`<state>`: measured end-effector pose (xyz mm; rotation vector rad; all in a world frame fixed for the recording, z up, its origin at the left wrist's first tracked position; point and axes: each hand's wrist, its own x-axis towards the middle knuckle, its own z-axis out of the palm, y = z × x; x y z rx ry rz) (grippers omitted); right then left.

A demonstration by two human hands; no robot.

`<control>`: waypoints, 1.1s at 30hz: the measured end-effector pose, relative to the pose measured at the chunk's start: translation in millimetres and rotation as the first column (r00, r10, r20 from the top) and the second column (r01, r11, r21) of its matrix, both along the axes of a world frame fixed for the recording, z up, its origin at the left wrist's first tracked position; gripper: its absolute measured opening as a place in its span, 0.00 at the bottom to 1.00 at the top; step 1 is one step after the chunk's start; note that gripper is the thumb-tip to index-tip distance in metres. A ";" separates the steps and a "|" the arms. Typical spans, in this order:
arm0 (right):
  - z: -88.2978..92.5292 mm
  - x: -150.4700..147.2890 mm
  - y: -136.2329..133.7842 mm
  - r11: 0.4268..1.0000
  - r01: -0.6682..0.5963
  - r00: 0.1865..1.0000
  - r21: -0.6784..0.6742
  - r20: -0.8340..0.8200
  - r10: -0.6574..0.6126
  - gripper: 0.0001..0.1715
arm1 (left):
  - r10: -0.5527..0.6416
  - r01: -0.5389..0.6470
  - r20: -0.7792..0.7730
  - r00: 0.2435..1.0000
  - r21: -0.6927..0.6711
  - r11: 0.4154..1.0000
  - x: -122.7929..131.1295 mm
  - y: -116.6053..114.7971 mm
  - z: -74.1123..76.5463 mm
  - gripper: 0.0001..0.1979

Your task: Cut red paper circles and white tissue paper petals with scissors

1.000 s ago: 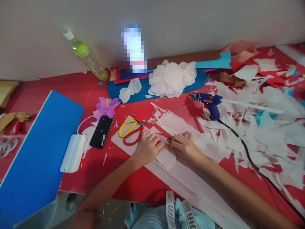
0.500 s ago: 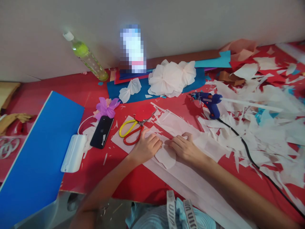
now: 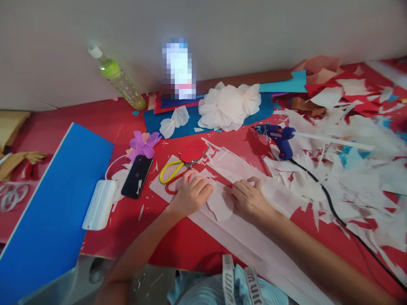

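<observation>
A pale pink paper petal [image 3: 221, 204] lies between my two hands, over larger sheets of the same pale paper [image 3: 251, 237]. My left hand [image 3: 194, 194] has its fingers curled onto the petal's left side. Opposite it, the bent fingers of my right hand [image 3: 248, 195] pinch the petal's right edge; the fingertips are partly hidden. Scissors with one yellow and one red handle [image 3: 171, 170] rest just beyond my left hand, which covers part of the red loop. A red round piece [image 3: 193, 150] sits by the blades.
A blue glue gun [image 3: 280, 137] with a black cord stands right, beside heaped paper scraps [image 3: 311, 169]. Ruffled paper flowers [image 3: 227, 106] lie at the back. Leftward are a black phone [image 3: 137, 176], purple flower [image 3: 143, 144], white case [image 3: 100, 205], blue board [image 3: 60, 203] and bottle [image 3: 121, 80].
My hands have drawn slightly apart, the left one moving a little left over the red scissor handle and the right one a little right. More of the petal's middle shows between them.
</observation>
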<state>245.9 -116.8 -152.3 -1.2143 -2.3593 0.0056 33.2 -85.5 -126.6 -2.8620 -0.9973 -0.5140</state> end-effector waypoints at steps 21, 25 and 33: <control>-3.0 -3.9 -4.3 0.999 0.032 0.999 0.044 -0.014 -0.032 0.08 | 0.103 -0.099 0.019 0.994 -0.153 0.983 21.4 -14.2 -12.6 0.07; 0.3 -3.1 -4.1 0.999 0.017 1.000 0.029 -0.018 -0.017 0.06 | 0.109 -0.104 0.032 0.993 -0.140 0.985 21.9 -13.8 -11.7 0.07; -2.2 -1.4 -5.6 1.000 -0.004 1.000 0.017 -0.006 0.004 0.05 | 0.109 -0.105 0.022 0.994 -0.130 0.986 21.3 -13.1 -7.8 0.06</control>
